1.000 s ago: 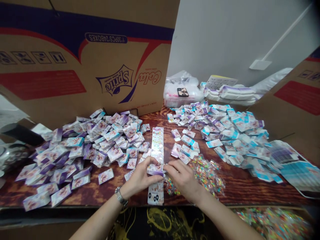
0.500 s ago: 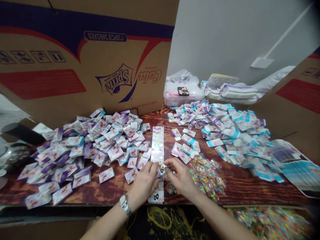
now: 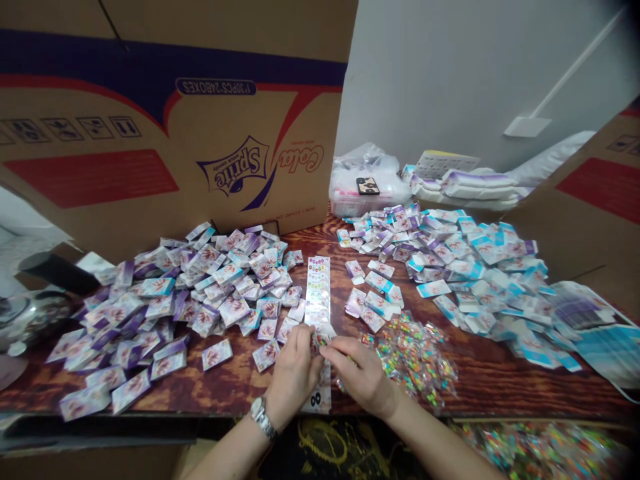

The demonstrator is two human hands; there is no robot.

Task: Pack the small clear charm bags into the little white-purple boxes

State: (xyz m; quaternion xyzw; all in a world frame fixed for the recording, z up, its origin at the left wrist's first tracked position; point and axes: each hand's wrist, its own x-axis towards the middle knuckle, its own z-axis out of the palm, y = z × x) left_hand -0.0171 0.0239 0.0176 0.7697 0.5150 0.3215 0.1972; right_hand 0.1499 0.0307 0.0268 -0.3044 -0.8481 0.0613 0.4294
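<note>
Purple-and-white packets [image 3: 185, 300] lie heaped across the left half of a dark, orange-grained wooden worktop [image 3: 480, 383], and the person's bare hands work just to the right of that heap. The left hand [image 3: 295, 377], with a metal wristwatch [image 3: 261, 417] on its wrist, and the right hand [image 3: 363, 377] are together, their fingers pinching a small shiny packet [image 3: 320, 341] between them. Its print is too small to read. The packet sits over a long printed strip [image 3: 318, 293], which lies flat on the wood and runs away from the person, with its near end showing below the hands.

Just beside the right hand is a loose mound of multicoloured beaded packets [image 3: 413, 360]. Beyond that stand a small group of loose packets [image 3: 370, 293] and a wide spread of blue-and-white packets [image 3: 470, 267]. Behind everything, a cardboard carton panel [image 3: 150, 133] printed with an upside-down Sprite logo rises at the back left, while a clear plastic bag [image 3: 367, 167] has a phone [image 3: 366, 185] resting on it.
</note>
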